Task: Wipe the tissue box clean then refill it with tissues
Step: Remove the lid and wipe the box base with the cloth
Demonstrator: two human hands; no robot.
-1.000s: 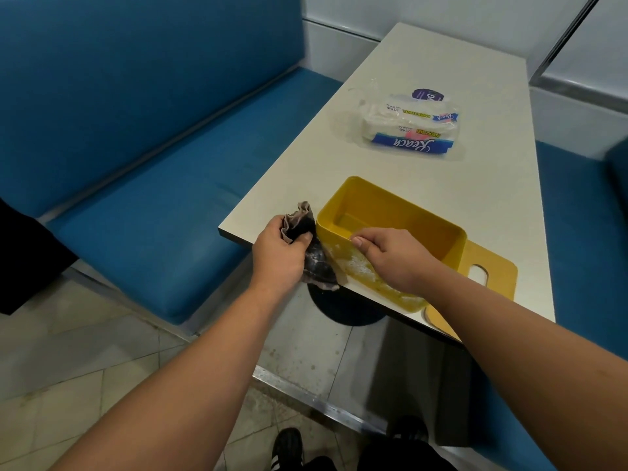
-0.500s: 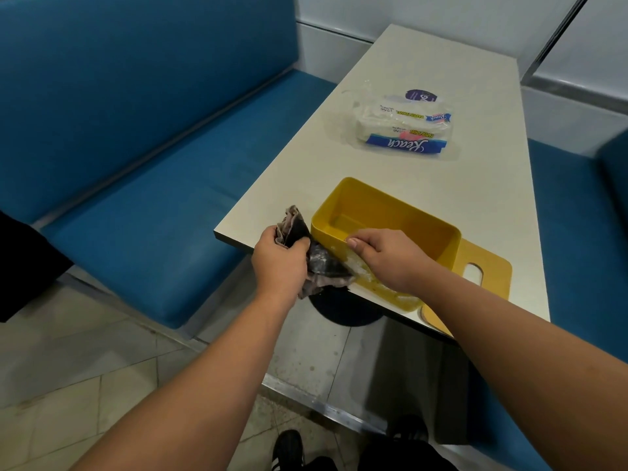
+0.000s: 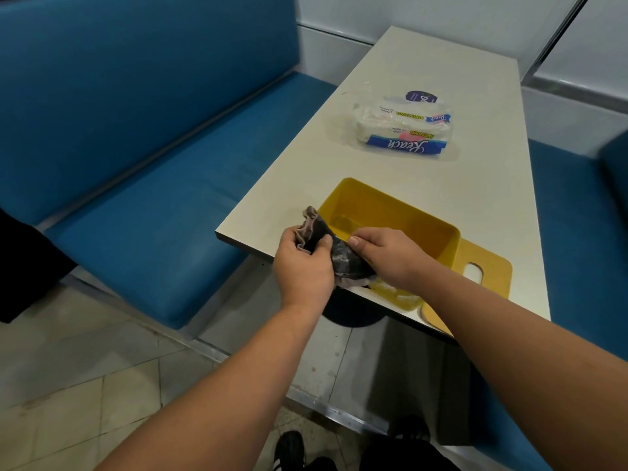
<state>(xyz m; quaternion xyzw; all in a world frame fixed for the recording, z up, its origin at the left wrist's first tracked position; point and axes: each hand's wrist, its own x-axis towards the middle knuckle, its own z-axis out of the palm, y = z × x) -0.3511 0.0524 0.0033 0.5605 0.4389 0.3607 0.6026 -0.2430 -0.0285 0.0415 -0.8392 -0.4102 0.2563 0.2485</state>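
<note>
An open yellow tissue box (image 3: 394, 212) sits at the near edge of the cream table (image 3: 424, 79), empty inside. Its flat yellow lid (image 3: 489, 277) with an oval slot lies under and beside it on the right. My left hand (image 3: 300, 266) grips a dark crumpled cloth (image 3: 336, 254) pressed against the box's near left corner. My right hand (image 3: 390, 256) holds the box's near wall, thumb on the rim, fingers touching the cloth. A plastic pack of white tissues (image 3: 404, 130) with a blue label lies farther back on the table.
A blue padded bench (image 3: 136, 198) runs along the left of the table, and another blue seat (image 3: 584, 232) is on the right. A tiled floor (image 3: 68, 385) lies below, with the round table base (image 3: 350, 314) under the near edge.
My left hand has carried the cloth from the box's outer left side toward its near corner, closer to my right hand. The box has stayed in place.
</note>
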